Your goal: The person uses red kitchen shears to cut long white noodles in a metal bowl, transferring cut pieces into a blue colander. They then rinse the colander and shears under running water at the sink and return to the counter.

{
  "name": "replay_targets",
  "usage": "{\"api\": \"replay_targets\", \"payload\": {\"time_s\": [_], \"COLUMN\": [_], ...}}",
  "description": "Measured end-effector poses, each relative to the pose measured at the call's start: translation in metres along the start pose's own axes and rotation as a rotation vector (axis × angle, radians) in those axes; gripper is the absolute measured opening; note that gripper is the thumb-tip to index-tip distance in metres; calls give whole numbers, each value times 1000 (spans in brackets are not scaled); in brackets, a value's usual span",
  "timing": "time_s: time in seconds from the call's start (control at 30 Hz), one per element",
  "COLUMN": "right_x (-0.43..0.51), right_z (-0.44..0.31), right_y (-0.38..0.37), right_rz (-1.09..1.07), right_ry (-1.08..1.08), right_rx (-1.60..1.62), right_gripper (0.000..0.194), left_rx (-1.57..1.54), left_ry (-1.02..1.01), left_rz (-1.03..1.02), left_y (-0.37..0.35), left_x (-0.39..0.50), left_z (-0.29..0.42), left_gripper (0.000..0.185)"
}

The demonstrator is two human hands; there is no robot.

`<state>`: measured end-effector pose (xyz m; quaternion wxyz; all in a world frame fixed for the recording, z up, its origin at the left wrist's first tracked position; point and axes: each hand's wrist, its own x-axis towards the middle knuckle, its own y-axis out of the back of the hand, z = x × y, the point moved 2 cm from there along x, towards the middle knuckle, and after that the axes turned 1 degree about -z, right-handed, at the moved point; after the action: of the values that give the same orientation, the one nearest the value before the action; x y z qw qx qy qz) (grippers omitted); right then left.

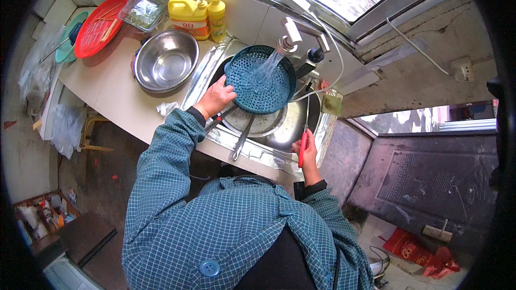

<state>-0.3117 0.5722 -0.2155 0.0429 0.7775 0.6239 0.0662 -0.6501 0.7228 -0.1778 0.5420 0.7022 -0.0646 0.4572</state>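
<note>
My left hand [217, 98] grips the near-left rim of a blue plastic colander [252, 84], which is held over the stainless-steel sink [296, 123]. Water runs from the faucet [287, 44] into the colander, and its holes show through the splashing. In my right hand [308, 155], at the sink's right front edge, is a slim tool with a red handle [302, 149]. Its thin metal blade points away from me and looks like a knife's, seen nearly edge-on. Two utensil handles [243, 139] stick out over the front rim from beneath the colander.
A steel basin [167, 60] stands left of the sink, near crumpled white tissue [166, 108]. Behind are a yellow detergent jug [187, 14], a yellow bottle [217, 18], a clear plastic box [143, 11] and a red tray [98, 28]. A green sponge [332, 104] lies at right.
</note>
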Motion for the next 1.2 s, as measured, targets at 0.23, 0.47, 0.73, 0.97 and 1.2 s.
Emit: {"api": "replay_targets", "payload": {"time_s": [0.23, 0.47, 0.73, 0.97, 1.2], "right_x": [27, 54, 68, 73, 62], "right_z": [-25, -76, -72, -46, -47], "right_y": [-3, -16, -12, 9, 0], "right_rz": [92, 22, 187, 369, 335], "right_ry": [-241, -212, -93, 117, 229], "right_rx": [187, 463, 106, -52, -3], "right_gripper": [56, 25, 70, 62, 64], "left_rx": [-115, -135, -176, -509, -1589], "left_ry": [-7, -52, -73, 322, 1084], "left_rz": [-32, -64, -60, 70, 105], "left_y": [13, 5, -11, -51, -83], "left_x": [-14, -7, 10, 15, 33], "left_z": [30, 41, 37, 49, 25], "left_gripper": [7, 10, 9, 42, 51]}}
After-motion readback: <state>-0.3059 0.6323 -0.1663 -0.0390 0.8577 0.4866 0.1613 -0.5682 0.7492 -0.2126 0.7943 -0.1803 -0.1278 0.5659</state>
